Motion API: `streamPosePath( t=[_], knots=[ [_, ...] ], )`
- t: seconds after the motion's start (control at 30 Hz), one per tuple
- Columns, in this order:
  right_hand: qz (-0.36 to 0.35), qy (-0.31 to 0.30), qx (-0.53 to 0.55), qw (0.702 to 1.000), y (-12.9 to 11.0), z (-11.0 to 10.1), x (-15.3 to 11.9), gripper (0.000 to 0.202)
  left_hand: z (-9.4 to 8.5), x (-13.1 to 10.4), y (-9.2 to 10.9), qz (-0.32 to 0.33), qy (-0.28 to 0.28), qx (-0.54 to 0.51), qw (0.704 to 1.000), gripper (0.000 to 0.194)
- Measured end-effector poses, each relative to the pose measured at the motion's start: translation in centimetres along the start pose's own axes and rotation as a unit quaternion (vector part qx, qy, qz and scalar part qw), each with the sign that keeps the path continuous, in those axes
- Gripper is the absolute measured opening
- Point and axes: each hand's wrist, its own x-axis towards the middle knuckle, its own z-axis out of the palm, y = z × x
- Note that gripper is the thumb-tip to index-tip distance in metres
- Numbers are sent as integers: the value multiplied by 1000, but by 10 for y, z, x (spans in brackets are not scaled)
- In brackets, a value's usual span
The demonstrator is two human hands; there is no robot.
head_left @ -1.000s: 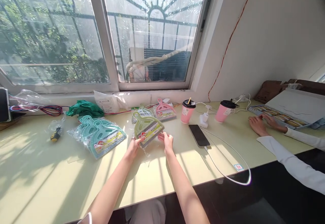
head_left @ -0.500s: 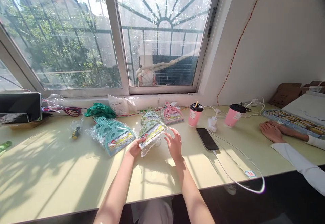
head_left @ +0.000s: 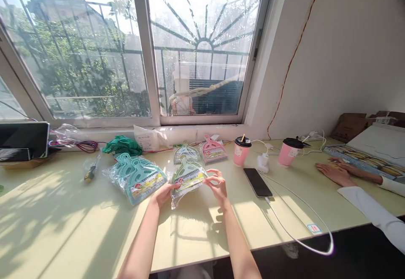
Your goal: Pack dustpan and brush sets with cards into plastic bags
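A small green dustpan-and-brush set (head_left: 189, 178) in a clear plastic bag is held just above the table, handle pointing away from me. My left hand (head_left: 164, 193) grips its left edge with the thumb on top. At its right edge, my right hand (head_left: 218, 185) pinches the bag between thumb and fingers. Left of it lies an overlapping pile of bagged teal dustpan sets (head_left: 144, 181). Behind it are another bagged green set (head_left: 186, 154) and a bagged pink dustpan set (head_left: 214, 150).
To the right stand two pink cups (head_left: 241, 154) with black lids, a phone (head_left: 257, 182) on a white cable and a white charger (head_left: 262, 161). A screwdriver (head_left: 90, 173) and green cloth (head_left: 122, 145) lie left. Another person's hands (head_left: 336, 173) rest at far right.
My right hand has closed in and taken hold of the bag's right edge. The held set has levelled out and now sits apart from the green set behind it. The view has tilted up slightly.
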Motion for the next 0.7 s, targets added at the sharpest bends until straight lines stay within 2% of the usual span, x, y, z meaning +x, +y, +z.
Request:
streamPosePath(
  t=[0.1,0.3,0.4,0.5,0.6,0.7],
  knots=[
    [59,11,49,997,-3,0,3,24,5,0,1,-22,-21,4,1000,44],
    [93,121,95,984,-10,5,0,20,21,-8,7,-15,-28,25,999,50],
    [96,163,56,980,-8,8,-3,17,29,-10,8,-25,-27,49,998,50],
    [76,195,-12,978,-3,11,-6,18,31,-5,5,-25,-25,61,998,58],
    [57,205,-67,975,2,13,-6,18,31,2,0,-10,-43,69,997,65],
    [67,197,-55,977,9,16,-5,16,30,6,-3,3,-65,51,997,72]
  ],
)
